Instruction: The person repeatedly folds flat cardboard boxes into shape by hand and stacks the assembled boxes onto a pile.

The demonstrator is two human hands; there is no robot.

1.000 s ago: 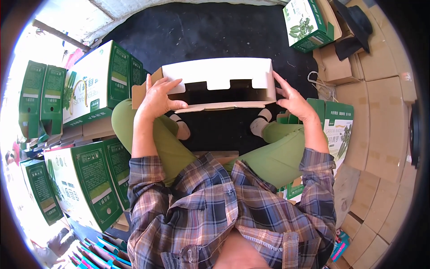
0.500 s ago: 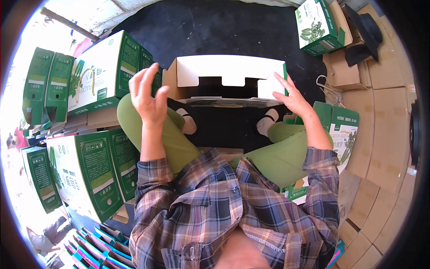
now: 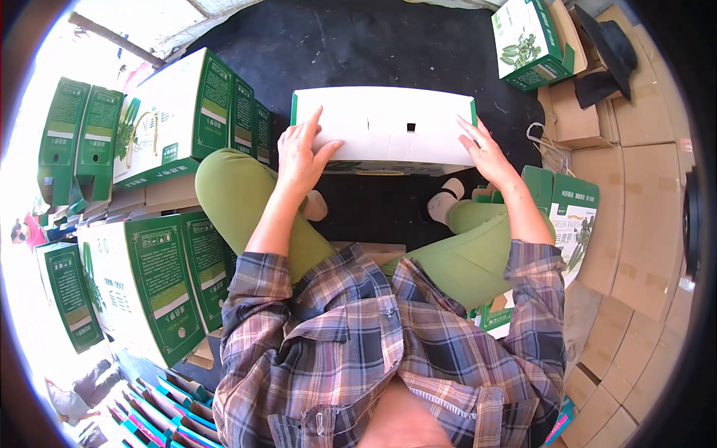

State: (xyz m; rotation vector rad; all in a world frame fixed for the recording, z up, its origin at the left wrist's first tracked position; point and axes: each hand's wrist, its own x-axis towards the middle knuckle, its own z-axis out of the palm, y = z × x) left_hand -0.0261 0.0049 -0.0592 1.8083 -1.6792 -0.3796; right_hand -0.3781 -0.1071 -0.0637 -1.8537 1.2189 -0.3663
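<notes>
A white carton (image 3: 388,145) with green ends lies between my spread knees. Its upward face is flat and white, with a small dark square hole right of its middle. My left hand (image 3: 301,154) rests at the carton's left end, fingers stretched along the edge and thumb pointing across the white face. At the right end, my right hand (image 3: 488,155) touches the edge with its fingers apart. Neither hand wraps round the carton. What lies inside it is hidden.
Green and white cartons (image 3: 160,287) stand in rows at my left. Another printed carton (image 3: 575,224) is near my right knee. Brown boxes (image 3: 650,224) line the right side, with a black hat (image 3: 609,52) on top. Black sheeting (image 3: 358,52) covers the floor ahead.
The carton's top was open, with a notched flap and dark gap showing; now it is closed over flat. My left hand has come right and down onto the carton. My right hand stays at its end.
</notes>
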